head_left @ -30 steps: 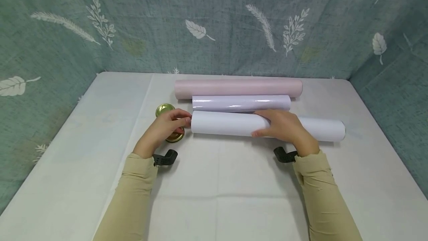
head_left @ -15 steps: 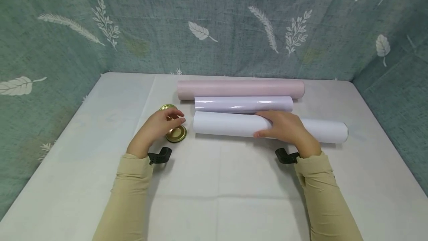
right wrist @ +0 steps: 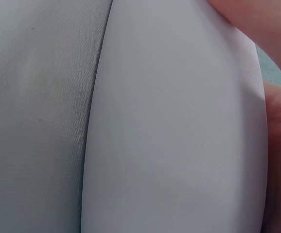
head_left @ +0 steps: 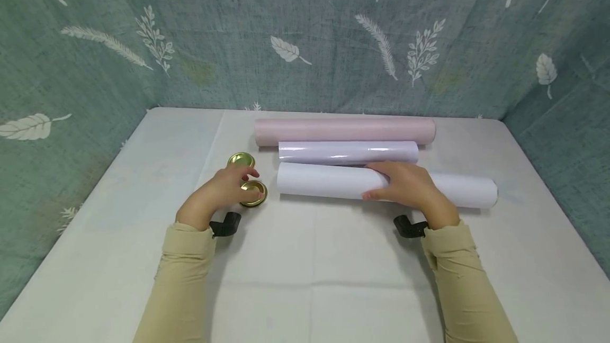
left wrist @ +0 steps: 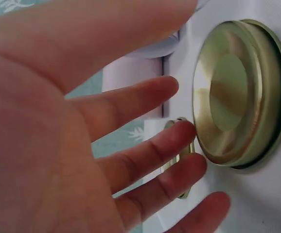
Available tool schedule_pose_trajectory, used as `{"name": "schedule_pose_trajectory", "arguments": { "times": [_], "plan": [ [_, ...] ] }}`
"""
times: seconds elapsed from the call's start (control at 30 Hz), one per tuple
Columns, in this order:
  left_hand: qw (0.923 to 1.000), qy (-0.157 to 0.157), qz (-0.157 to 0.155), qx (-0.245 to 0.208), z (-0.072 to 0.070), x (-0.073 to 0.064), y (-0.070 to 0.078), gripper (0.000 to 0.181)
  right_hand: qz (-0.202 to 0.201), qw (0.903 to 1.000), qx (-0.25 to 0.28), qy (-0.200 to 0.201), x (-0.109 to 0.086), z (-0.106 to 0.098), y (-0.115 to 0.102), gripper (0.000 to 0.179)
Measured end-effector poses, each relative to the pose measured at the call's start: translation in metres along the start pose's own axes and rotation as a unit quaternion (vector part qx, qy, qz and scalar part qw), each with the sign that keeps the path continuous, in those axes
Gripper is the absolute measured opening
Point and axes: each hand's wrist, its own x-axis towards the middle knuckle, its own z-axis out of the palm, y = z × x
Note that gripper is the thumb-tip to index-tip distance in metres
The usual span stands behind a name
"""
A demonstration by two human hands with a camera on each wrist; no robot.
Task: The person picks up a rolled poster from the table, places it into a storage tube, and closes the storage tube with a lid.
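Two round gold jar lids lie on the white-covered table left of the rolls. My left hand (head_left: 214, 195) hovers over them, its spread fingers holding nothing. The nearer lid (head_left: 254, 193) is partly behind the thumb; in the left wrist view this lid (left wrist: 228, 94) lies flat, beyond the fingertips. The farther lid (head_left: 241, 160) is partly covered by the fingers. My right hand (head_left: 410, 187) grips a long white roll (head_left: 324, 180) from above, thumb on the near side, fingers over the far side. In the right wrist view, the white roll (right wrist: 174, 126) fills the middle.
Behind the white roll lies a shorter glossy lilac roll (head_left: 348, 152). A long pink roll (head_left: 343, 130) lies behind that, parallel. Green leaf-patterned cloth (head_left: 295, 30) walls in the back and sides of the table (head_left: 310, 300).
My left hand has drawn back leftward from the end of the white roll and lowered over the lids, its fingers spreading. My right hand keeps its hold on the white roll.
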Motion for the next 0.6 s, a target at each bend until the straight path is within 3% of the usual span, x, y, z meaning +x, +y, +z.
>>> {"name": "schedule_pose_trajectory", "arguments": {
  "times": [0.27, 0.6],
  "plan": [
    [0.9976, -0.003, -0.052, 0.045, 0.009, -0.003, 0.006, 0.063, 0.000, 1.0000, -0.001, -0.002, 0.000, 0.001, 0.000, 0.080],
    [0.9956, 0.014, -0.067, 0.064, 0.013, 0.002, 0.006, 0.059, -0.004, 0.9999, -0.008, 0.005, 0.000, 0.001, 0.001, 0.080]
  ]
}}
